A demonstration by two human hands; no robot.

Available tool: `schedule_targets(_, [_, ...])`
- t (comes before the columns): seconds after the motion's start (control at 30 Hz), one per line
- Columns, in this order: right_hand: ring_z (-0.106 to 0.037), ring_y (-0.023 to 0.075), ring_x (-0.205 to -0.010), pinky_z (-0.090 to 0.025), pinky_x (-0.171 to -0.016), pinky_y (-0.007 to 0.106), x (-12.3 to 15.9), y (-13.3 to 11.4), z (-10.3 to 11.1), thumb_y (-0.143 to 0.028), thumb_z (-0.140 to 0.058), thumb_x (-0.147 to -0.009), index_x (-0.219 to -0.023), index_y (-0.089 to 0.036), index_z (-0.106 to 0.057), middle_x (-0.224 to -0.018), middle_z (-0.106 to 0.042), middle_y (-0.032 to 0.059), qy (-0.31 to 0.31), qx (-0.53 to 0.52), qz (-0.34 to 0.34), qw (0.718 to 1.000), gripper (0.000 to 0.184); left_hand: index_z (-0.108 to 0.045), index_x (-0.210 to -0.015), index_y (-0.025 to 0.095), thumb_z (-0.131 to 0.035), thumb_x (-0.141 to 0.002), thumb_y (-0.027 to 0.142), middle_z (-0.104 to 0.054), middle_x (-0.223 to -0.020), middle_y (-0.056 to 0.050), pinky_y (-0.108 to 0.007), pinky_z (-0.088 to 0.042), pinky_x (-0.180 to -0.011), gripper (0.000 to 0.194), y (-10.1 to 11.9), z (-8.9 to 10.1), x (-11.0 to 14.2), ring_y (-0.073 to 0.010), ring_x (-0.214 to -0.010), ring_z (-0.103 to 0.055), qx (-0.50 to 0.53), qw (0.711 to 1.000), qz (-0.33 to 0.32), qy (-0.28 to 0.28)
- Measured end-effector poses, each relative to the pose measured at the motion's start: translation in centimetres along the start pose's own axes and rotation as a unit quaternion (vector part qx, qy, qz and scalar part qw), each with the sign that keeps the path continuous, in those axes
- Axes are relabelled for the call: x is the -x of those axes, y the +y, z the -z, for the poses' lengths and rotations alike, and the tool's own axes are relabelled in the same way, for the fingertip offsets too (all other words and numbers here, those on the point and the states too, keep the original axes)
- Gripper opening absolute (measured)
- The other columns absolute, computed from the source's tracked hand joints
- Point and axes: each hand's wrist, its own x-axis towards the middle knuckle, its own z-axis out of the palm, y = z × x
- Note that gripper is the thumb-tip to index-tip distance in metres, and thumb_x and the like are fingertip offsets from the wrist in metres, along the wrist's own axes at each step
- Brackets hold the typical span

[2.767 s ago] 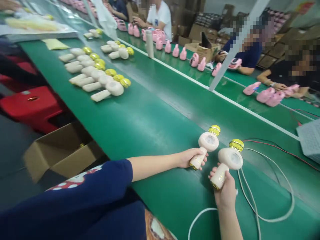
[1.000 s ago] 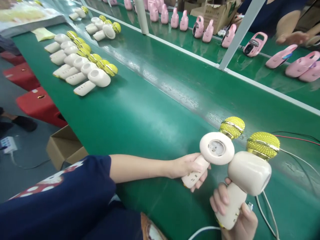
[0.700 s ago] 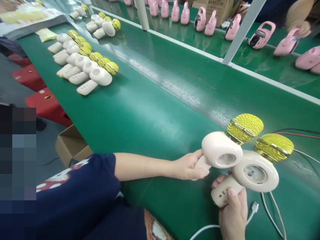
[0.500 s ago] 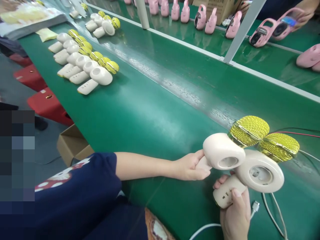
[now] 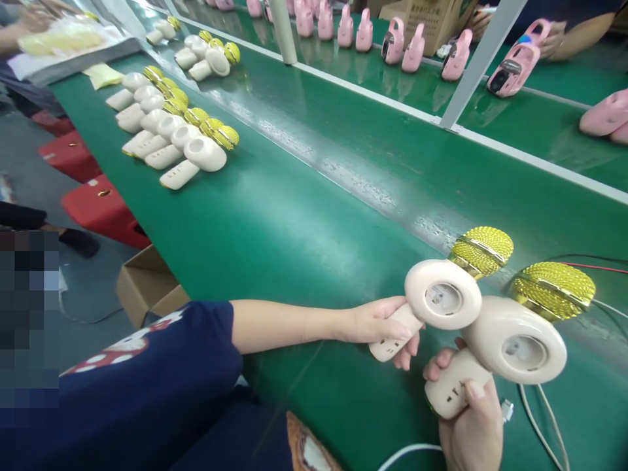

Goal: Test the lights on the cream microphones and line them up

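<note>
**Hands:** left hand (image 5: 387, 325) clenched round the handle of a cream microphone (image 5: 441, 296), gold mesh head (image 5: 481, 252) up and to the right, round pale face with a small centre hole turned up to the camera. Right hand (image 5: 466, 428) grasping the handle of a second microphone (image 5: 513, 348) the same way, fingers wrapped, gold mesh head (image 5: 552, 291) pointing up and right. Both microphones held in the air above a green conveyor belt (image 5: 304, 216); their bodies are right beside each other, seem to touch. Small buttons show on both handles.

**Around the grip:** white cable (image 5: 542, 425) on the belt just under and right of the right hand, with a small plug (image 5: 507, 411). Red wire (image 5: 589, 267) past the second microphone's head. Navy sleeve (image 5: 147, 363) on the left arm.

**Further off:** rows of cream microphones (image 5: 171, 140) up the belt, left of the grip. Cardboard box (image 5: 147, 288) and red stools (image 5: 103, 209) below the belt edge. Pink toys (image 5: 515, 69) on the far belt, a co-worker's hand (image 5: 552, 47) on one.
</note>
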Motion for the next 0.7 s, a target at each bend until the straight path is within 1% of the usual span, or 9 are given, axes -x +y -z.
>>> schedule_targets(0.1, [-0.053,0.0165,-0.065,-0.047,-0.059,0.031,0.0,-0.4,-0.1,-0.043,-0.063,-0.077,-0.109,-0.024,-0.055,-0.078,-0.056,0.0012,0.002,-0.008,0.002,1.000,0.038,-0.047,-0.102,0.017,-0.071,-0.076,0.041,-0.063,-0.077,-0.002,-0.030,-0.055,-0.055,0.043,-0.2,0.1,-0.2,-0.0181,-0.062,-0.067,0.029,1.000,0.004,-0.012])
schedule_targets(0.17, [-0.051,0.0156,-0.061,-0.047,-0.055,0.030,0.0,-0.7,0.1,-0.045,-0.063,-0.077,-0.106,-0.024,-0.057,-0.075,-0.054,0.0009,-0.023,-0.042,-0.019,0.999,0.037,-0.049,-0.101,0.017,-0.070,-0.074,0.043,-0.064,-0.074,-0.002,-0.032,-0.055,-0.055,0.043,-0.1,0.3,-0.4,-0.0207,-0.063,-0.068,0.072,0.997,0.023,-0.034])
schedule_targets(0.2, [-0.048,0.0135,-0.055,-0.045,-0.049,0.028,0.1,-1.0,0.3,-0.047,-0.061,-0.078,-0.105,-0.023,-0.059,-0.071,-0.051,0.0000,-0.046,-0.074,-0.036,0.996,0.036,-0.051,-0.100,0.017,-0.069,-0.072,0.044,-0.064,-0.073,-0.002,-0.034,-0.055,-0.057,0.043,0.0,0.5,-0.5,-0.0221,-0.065,-0.069,0.096,0.993,0.043,-0.050])
schedule_targets(0.27, [-0.031,0.0079,-0.042,-0.034,-0.037,0.023,0.2,-1.4,0.8,-0.049,-0.056,-0.080,-0.103,-0.023,-0.061,-0.062,-0.041,-0.0042,-0.095,-0.152,-0.074,0.981,0.035,-0.052,-0.098,0.018,-0.067,-0.070,0.047,-0.064,-0.073,-0.001,-0.036,-0.055,-0.061,0.044,0.4,1.0,-0.6,-0.0238,-0.070,-0.069,0.139,0.983,0.096,-0.071])
schedule_targets(0.33, [-0.014,0.0054,-0.039,-0.024,-0.033,0.021,0.3,-1.8,1.3,-0.052,-0.055,-0.079,-0.101,-0.025,-0.062,-0.059,-0.031,-0.0078,-0.126,-0.202,-0.120,0.964,0.035,-0.052,-0.097,0.018,-0.064,-0.067,0.050,-0.063,-0.075,-0.002,-0.037,-0.054,-0.066,0.045,1.0,1.4,-0.6,-0.0242,-0.074,-0.069,0.162,0.974,0.144,-0.071])
schedule_targets(0.37, [-0.011,0.0053,-0.041,-0.022,-0.034,0.021,0.4,-2.0,1.5,-0.053,-0.058,-0.077,-0.100,-0.026,-0.061,-0.060,-0.028,-0.0087,-0.132,-0.208,-0.143,0.959,0.035,-0.052,-0.097,0.018,-0.063,-0.065,0.051,-0.063,-0.075,-0.002,-0.038,-0.053,-0.067,0.047,1.2,1.5,-0.6,-0.0244,-0.075,-0.068,0.166,0.970,0.162,-0.068])
schedule_targets(0.47, [-0.011,0.0062,-0.043,-0.026,-0.037,0.023,0.5,-2.1,1.8,-0.055,-0.064,-0.071,-0.098,-0.030,-0.060,-0.060,-0.026,-0.0088,-0.127,-0.190,-0.195,0.954,0.038,-0.050,-0.095,0.019,-0.063,-0.058,0.054,-0.065,-0.076,-0.004,-0.039,-0.052,-0.064,0.053,1.8,1.6,-0.5,-0.0263,-0.075,-0.067,0.156,0.961,0.213,-0.086])
schedule_targets(0.57, [-0.009,0.0055,-0.041,-0.021,-0.034,0.022,0.6,-1.7,1.6,-0.055,-0.060,-0.074,-0.099,-0.028,-0.060,-0.059,-0.027,-0.0087,-0.121,-0.205,-0.159,0.958,0.037,-0.049,-0.092,0.019,-0.066,-0.054,0.055,-0.067,-0.079,-0.007,-0.039,-0.052,-0.062,0.055,2.1,1.4,-0.5,-0.0274,-0.078,-0.067,0.150,0.951,0.245,-0.118])
schedule_targets(0.7, [-0.008,0.0052,-0.039,-0.017,-0.032,0.022,0.5,-1.2,1.5,-0.052,-0.055,-0.078,-0.102,-0.026,-0.059,-0.058,-0.027,-0.0086,-0.118,-0.218,-0.125,0.961,0.035,-0.049,-0.091,0.019,-0.069,-0.056,0.053,-0.068,-0.087,-0.011,-0.038,-0.053,-0.066,0.053,2.2,1.2,-0.5,-0.0270,-0.085,-0.067,0.176,0.944,0.246,-0.133])
